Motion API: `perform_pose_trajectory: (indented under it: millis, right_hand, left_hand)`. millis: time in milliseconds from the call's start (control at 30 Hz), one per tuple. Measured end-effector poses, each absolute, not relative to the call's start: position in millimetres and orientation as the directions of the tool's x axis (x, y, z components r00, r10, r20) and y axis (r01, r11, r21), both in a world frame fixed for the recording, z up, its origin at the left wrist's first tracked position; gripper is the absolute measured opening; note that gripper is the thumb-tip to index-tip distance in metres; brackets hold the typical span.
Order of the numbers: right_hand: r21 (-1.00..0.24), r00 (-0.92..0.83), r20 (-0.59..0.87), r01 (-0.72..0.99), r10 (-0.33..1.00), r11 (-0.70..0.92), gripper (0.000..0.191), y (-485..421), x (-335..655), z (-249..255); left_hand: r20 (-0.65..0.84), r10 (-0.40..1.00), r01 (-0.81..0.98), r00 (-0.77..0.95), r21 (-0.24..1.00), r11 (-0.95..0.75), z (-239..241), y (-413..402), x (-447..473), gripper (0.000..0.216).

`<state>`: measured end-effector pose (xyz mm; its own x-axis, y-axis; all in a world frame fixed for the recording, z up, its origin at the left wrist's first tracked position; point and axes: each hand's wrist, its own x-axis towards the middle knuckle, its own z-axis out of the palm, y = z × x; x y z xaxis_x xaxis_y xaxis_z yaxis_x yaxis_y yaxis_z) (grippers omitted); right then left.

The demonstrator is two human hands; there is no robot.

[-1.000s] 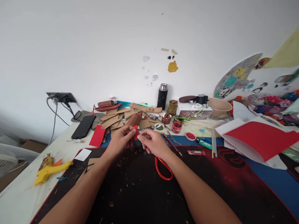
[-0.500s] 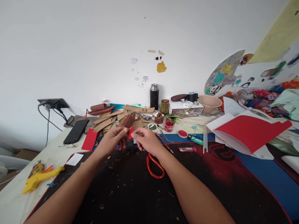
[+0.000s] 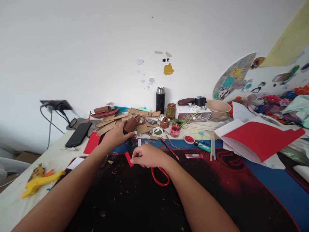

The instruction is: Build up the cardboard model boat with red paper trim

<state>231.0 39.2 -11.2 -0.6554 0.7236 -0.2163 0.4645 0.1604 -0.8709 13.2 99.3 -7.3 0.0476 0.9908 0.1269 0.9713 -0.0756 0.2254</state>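
Note:
Near the middle of the head view, my right hand [image 3: 147,156] pinches a small red paper strip [image 3: 129,159] by its end, above the dark mat. My left hand [image 3: 117,133] is on a brown boat-shaped piece [image 3: 131,125], with thumb and fingers around its near end. That piece lies by the cardboard scraps [image 3: 112,120]; the hand hides part of it. Just under my right hand are the red looped handles of what look like scissors [image 3: 161,184], their other end covered by the hand and wrist.
A yellow glue gun [image 3: 41,183] and a phone [image 3: 79,134] lie at left. Behind stand a black thermos [image 3: 160,100] and an open red paint jar [image 3: 175,130]. A pencil [image 3: 172,149], lighter [image 3: 193,156] and red paper sheet [image 3: 262,138] are to the right.
My hands have parted. My left hand has let go of the red strip and moved up onto the brown piece; my right hand has lowered with the strip.

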Motion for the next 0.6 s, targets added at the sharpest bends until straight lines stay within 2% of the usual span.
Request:
perform_pose_trajectory:
  millis: [100, 167, 233, 400, 600]
  right_hand:
    - [-0.771, -0.546, -0.045, 0.552, 0.837, 0.319, 0.015, 39, 228, -8]
    - [-0.71, -0.455, 0.055, 0.608, 0.889, 0.355, 0.017, 40, 229, -5]
    - [-0.625, -0.404, 0.089, 0.689, 0.91, 0.367, 0.018, 41, 231, -3]
    - [-0.377, -0.417, 0.052, 0.833, 0.907, 0.405, 0.029, 41, 233, -5]
    - [-0.227, -0.454, -0.044, 0.872, 0.89, 0.433, 0.034, 41, 229, -10]
  left_hand:
    - [0.079, 0.996, 0.975, 0.038, 0.216, -0.054, -6, 99, 12, 0.078]
    - [0.086, 0.996, 0.97, 0.038, 0.237, -0.058, -6, 98, 11, 0.077]
    - [0.1, 0.995, 0.959, 0.023, 0.278, -0.05, -5, 98, 9, 0.078]
    - [0.152, 0.988, 0.93, -0.032, 0.367, -0.026, 3, 96, -1, 0.077]
    - [0.188, 0.982, 0.88, -0.01, 0.468, -0.08, 8, 86, -13, 0.081]
